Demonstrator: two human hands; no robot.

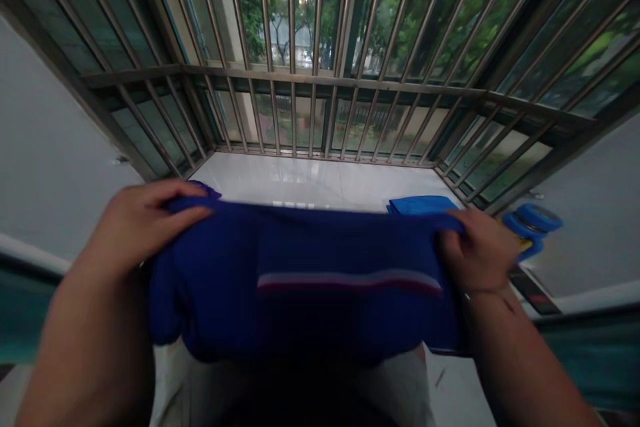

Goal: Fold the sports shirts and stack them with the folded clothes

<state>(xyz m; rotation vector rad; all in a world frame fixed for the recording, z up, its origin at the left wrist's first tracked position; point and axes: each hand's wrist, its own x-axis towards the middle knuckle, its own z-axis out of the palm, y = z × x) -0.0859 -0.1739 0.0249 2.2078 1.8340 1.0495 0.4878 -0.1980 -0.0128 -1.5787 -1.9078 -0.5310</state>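
Note:
A dark blue garment (310, 240) with a white and red stripe is stretched between my two hands, its lower part hanging in front of my lap. At its upper left corner my left hand (155, 217) pinches the cloth between thumb and fingers. My right hand (477, 247) is closed around the upper right edge. Motion blurs the fabric, and I cannot tell what kind of garment it is. Behind its right end lies a folded bright blue cloth (423, 204) on the white sill, partly covered from view.
The white tiled window sill (310, 177) runs up to metal window bars (315, 80), with trees outside. Right of my right hand are a blue rounded object (537, 219) with a dark band and a dark flat object (535, 291). Teal curtains (595, 353) hang low on both sides.

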